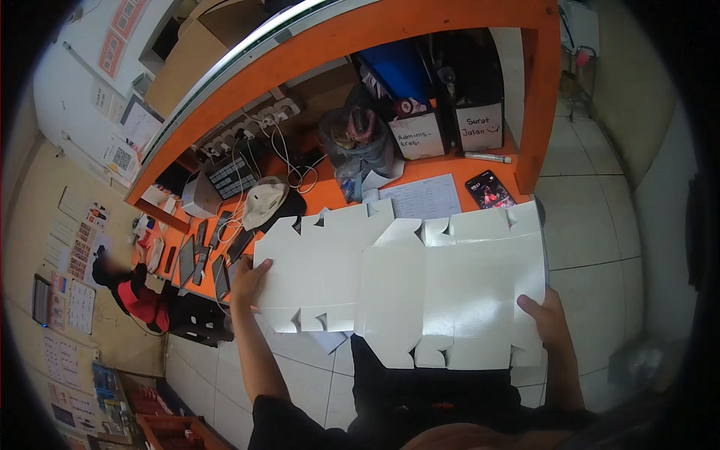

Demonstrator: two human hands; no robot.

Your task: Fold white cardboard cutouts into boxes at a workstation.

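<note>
An unfolded white cardboard box blank [467, 281] with notched flaps and crease lines spans the space before me, above my lap and the desk's front edge. My left hand [247, 278] grips its left edge, thumb on top and fingers hidden beneath. At the right edge my right hand [543, 315] holds it the same way, thumb on the glossy face. Just beyond the blank lie a printed paper sheet [430, 197] and a smartphone [489, 190] with its screen lit.
The orange desk [332, 191] bears a cap [265, 202], a filled plastic bag [360, 140], tangled white cables [287, 152], several phones or tablets and a marker [486, 157]. File holders [419, 135] stand under the orange shelf frame [360, 42]. Another person [140, 301] is at the desk's far left.
</note>
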